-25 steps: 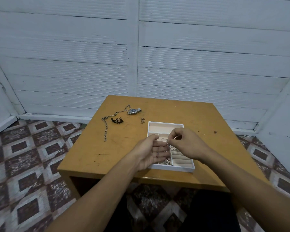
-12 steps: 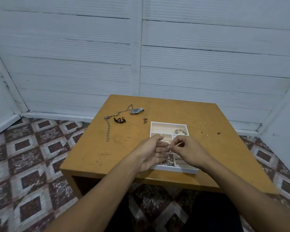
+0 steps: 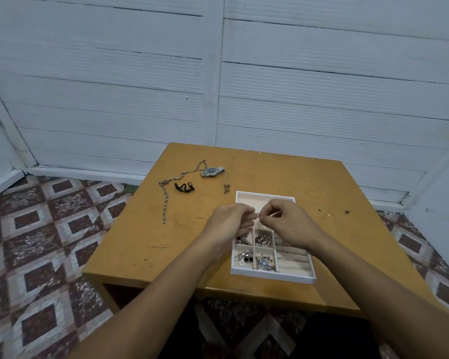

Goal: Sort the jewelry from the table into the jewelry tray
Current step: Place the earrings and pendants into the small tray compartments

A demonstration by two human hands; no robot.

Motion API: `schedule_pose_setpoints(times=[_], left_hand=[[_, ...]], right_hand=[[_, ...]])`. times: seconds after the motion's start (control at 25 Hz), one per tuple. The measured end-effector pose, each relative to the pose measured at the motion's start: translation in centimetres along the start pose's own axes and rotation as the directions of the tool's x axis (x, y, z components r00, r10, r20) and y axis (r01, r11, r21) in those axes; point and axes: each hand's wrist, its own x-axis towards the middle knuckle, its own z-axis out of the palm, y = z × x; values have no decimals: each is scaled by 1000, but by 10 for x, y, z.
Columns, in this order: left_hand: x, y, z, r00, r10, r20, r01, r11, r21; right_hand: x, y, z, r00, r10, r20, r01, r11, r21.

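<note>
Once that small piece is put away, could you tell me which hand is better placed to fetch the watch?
Left, probably: the watch lies left of the jewelry tray, nearer the left hand; the right hand would have to reach across. Both pinch the small piece.

My left hand [image 3: 231,224] and right hand [image 3: 293,224] meet fingertip to fingertip above the far half of the jewelry tray [image 3: 272,277], pinching a tiny silver piece [image 3: 258,217] too small to identify. Below my wrists, the tray's small compartments hold mixed trinkets. Beyond my left hand, on the table [image 3: 145,229], lie a long chain [image 3: 165,203], a black loop [image 3: 184,187], a wristwatch [image 3: 212,171] and a small clasp-like bit [image 3: 226,189].
</note>
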Motion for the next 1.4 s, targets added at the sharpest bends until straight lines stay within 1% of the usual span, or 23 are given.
schedule_pose_setpoints(times=[0.16,0.28,0.36,0.52,0.6,0.68,0.76,0.84,0.92,0.96,1.08,1.16,1.28,1.4], left_hand=[[22,5,-17,993,98,-71,-87,985,152],[43,5,-34,980,173,-103,-135,943,305],[58,3,-43,969,221,-107,-157,892,424],[80,0,-50,947,320,-30,-233,750,619],[88,1,-51,931,366,-12,-271,711,649],[94,2,-53,923,385,-15,-279,695,662],[97,0,-54,914,406,-24,-276,662,697],[99,-4,-55,900,436,-10,-287,608,740],[100,-8,-56,885,465,16,-309,561,768],[101,-8,-56,880,475,21,-317,554,769],[101,-5,-55,877,481,8,-315,563,764],[98,-2,-54,887,462,-22,-289,591,753],[94,1,-56,907,401,-125,-216,701,680],[95,3,-60,914,363,-179,-202,792,576]], right_hand=[[44,-10,11,999,-41,2,41,998,-52],[76,-16,17,999,-44,-2,43,992,-119],[98,-17,24,999,-41,-5,39,980,-195],[132,-20,39,999,-8,-48,-11,919,-394],[146,-24,44,1000,-12,-25,-1,887,-462],[161,-24,50,1000,3,14,4,868,-497],[171,-21,55,997,41,59,-6,867,-497],[176,-17,59,995,58,85,-8,869,-495],[176,-14,61,996,39,78,5,867,-498],[175,-14,61,998,26,61,7,873,-488],[173,-15,61,999,19,36,0,883,-469],[172,-15,62,999,28,39,-6,878,-479],[170,-14,61,999,34,39,-13,894,-447],[165,-17,56,998,21,54,4,909,-417]])
